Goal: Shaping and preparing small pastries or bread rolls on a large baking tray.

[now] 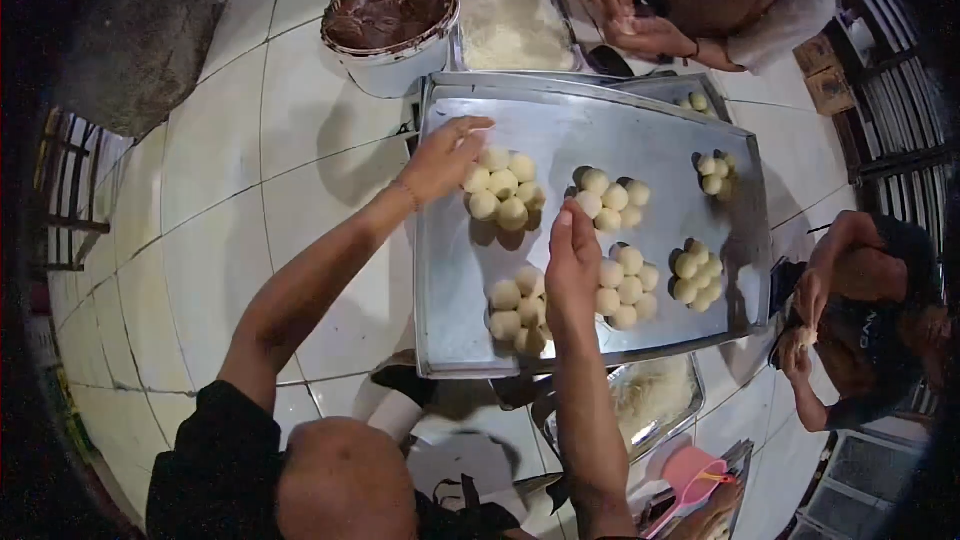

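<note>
A big metal tray (640, 325) lies before me, with clusters of round pale dough balls on it. My left hand (450, 158) reaches over the tray's left side, fingers stretched and apart. Its thumb side rests against or close beside the upper left cluster of dough balls (503, 183). My right hand (576, 270), long and edge-on, points away from me between clusters. Its fingertips are next to the upper middle dough balls (614, 198); whether they touch is unclear. The lower middle dough balls (628, 288) sit right beside this hand, partly behind it. I see nothing held in either hand.
Beyond the tray stand a white bucket of dark brown paste (390, 15) and a tray of pale crumbs (510, 25). Co-workers' hands (630, 20) are at the far right, others (800, 340) at right. A foil-like tray (655, 395) and pink dipper (692, 470) lie nearer me.
</note>
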The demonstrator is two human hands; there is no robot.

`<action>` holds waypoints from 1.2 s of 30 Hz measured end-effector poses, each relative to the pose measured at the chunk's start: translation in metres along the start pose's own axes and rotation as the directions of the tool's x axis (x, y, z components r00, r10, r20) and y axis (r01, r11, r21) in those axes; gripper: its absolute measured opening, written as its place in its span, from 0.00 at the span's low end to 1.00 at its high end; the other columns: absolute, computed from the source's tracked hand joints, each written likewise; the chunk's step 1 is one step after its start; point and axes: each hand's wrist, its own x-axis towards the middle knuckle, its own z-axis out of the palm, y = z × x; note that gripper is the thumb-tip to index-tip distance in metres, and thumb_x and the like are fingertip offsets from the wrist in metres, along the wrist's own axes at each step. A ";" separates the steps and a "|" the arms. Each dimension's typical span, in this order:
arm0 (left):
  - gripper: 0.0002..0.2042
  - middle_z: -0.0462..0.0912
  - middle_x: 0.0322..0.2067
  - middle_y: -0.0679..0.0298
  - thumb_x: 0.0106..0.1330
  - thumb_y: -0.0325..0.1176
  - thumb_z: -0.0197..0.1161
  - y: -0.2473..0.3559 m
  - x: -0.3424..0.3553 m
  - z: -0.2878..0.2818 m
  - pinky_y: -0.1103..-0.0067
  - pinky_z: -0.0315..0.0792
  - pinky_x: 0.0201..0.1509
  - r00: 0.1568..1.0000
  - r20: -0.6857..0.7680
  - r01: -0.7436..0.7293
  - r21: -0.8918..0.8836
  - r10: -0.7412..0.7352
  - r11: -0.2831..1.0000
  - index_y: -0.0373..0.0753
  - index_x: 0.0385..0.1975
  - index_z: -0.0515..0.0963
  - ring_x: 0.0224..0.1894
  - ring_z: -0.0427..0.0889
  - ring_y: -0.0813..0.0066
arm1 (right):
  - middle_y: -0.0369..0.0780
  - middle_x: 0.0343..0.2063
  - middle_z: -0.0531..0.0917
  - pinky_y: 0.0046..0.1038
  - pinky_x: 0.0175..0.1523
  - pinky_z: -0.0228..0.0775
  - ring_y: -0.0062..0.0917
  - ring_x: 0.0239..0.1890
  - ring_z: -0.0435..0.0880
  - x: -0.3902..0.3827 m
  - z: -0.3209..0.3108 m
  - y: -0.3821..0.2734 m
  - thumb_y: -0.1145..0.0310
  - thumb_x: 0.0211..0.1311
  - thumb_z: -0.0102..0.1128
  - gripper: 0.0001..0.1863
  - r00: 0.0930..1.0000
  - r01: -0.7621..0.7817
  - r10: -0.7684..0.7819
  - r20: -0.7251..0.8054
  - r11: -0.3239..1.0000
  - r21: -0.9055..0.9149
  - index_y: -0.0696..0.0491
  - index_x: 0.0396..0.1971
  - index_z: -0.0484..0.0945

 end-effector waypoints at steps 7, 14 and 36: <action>0.12 0.81 0.48 0.61 0.66 0.31 0.54 -0.046 0.042 0.043 0.80 0.73 0.40 0.978 0.119 -0.189 0.187 0.169 0.964 0.35 0.45 0.79 0.35 0.79 0.74 | 0.49 0.50 0.78 0.27 0.56 0.68 0.30 0.51 0.77 0.056 0.111 0.040 0.61 0.69 0.48 0.22 0.837 -0.011 -0.022 -0.547 0.998 -0.057 0.63 0.53 0.72; 0.13 0.83 0.39 0.61 0.65 0.33 0.57 -0.016 0.056 0.070 0.78 0.74 0.39 0.834 -0.530 -0.198 -0.027 0.154 0.980 0.35 0.45 0.79 0.36 0.79 0.73 | 0.44 0.39 0.84 0.22 0.47 0.71 0.27 0.40 0.79 0.118 0.100 0.011 0.68 0.64 0.50 0.15 0.921 0.310 -0.327 -0.214 0.945 -0.107 0.62 0.42 0.80; 0.18 0.79 0.42 0.53 0.67 0.38 0.53 -0.016 0.073 0.045 0.70 0.72 0.46 0.951 -0.308 -0.036 -0.080 0.010 0.996 0.34 0.52 0.72 0.41 0.78 0.58 | 0.46 0.41 0.83 0.24 0.46 0.70 0.29 0.41 0.78 0.144 0.100 0.010 0.67 0.65 0.50 0.15 0.963 0.249 -0.252 -0.092 0.968 -0.038 0.61 0.42 0.81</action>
